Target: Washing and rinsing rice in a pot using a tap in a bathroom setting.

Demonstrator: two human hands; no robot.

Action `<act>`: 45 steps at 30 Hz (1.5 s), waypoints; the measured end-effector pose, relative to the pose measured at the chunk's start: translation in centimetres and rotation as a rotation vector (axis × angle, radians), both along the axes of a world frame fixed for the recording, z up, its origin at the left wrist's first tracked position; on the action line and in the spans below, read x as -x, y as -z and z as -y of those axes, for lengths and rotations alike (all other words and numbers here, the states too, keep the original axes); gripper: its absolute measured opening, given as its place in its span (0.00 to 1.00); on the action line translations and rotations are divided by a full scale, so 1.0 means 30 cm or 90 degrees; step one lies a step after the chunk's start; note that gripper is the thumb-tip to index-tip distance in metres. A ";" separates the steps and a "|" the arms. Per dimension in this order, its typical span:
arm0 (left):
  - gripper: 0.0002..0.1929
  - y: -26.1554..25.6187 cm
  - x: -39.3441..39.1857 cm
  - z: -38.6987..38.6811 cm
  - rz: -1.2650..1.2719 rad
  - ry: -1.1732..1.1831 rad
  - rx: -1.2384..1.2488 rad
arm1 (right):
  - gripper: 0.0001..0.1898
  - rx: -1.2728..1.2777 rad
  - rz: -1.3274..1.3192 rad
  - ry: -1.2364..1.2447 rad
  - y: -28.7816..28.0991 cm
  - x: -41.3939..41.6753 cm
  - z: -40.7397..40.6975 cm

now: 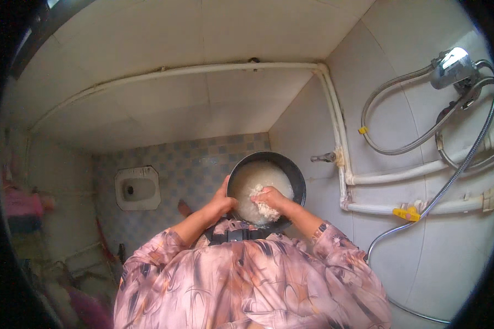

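Note:
A dark round pot [299, 187] is held close in front of my body. Cloudy whitish water [271, 170] fills its lower part. My left hand [223, 200] grips the pot's left wall, with the thumb toward the near side. Inside the pot, my right hand [271, 198] is closed around a clump of wet white grains that look like rice [267, 211]. Some of the clump bulges out below and beside the fingers. The pot's underside is hidden, so what supports it from below cannot be seen.
A squat toilet [138, 188] is set in the checkered tile floor [181, 164] on the left. White pipes [395, 177] with a metal tap [323, 158] run along the right wall. A metal shower hose [457, 177] hangs there, near a yellow valve handle [406, 214].

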State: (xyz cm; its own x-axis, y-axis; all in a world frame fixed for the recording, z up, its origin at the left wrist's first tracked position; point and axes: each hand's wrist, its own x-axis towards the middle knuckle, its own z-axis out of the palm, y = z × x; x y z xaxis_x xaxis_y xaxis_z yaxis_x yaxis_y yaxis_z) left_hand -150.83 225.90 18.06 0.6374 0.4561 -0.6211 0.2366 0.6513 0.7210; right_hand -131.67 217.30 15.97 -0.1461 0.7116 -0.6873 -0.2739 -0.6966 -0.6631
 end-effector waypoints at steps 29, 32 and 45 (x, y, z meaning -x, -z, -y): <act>0.48 0.007 -0.015 0.004 0.067 0.010 -0.144 | 0.18 0.018 -0.027 -0.184 -0.012 0.054 0.002; 0.43 -0.048 -0.021 0.005 0.096 -0.003 -0.111 | 0.14 0.013 -0.113 -0.041 -0.045 0.041 0.016; 0.41 -0.032 -0.026 0.010 0.097 0.000 -0.134 | 0.30 -0.011 0.507 -0.105 -0.065 -0.027 -0.100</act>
State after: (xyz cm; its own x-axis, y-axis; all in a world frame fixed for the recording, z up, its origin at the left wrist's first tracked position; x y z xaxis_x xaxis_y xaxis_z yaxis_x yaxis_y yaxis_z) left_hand -150.05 225.59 19.02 0.7165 0.5647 -0.4095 0.1156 0.4829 0.8680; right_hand -130.85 220.29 17.93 0.2785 0.7347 -0.6186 0.3905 -0.6750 -0.6260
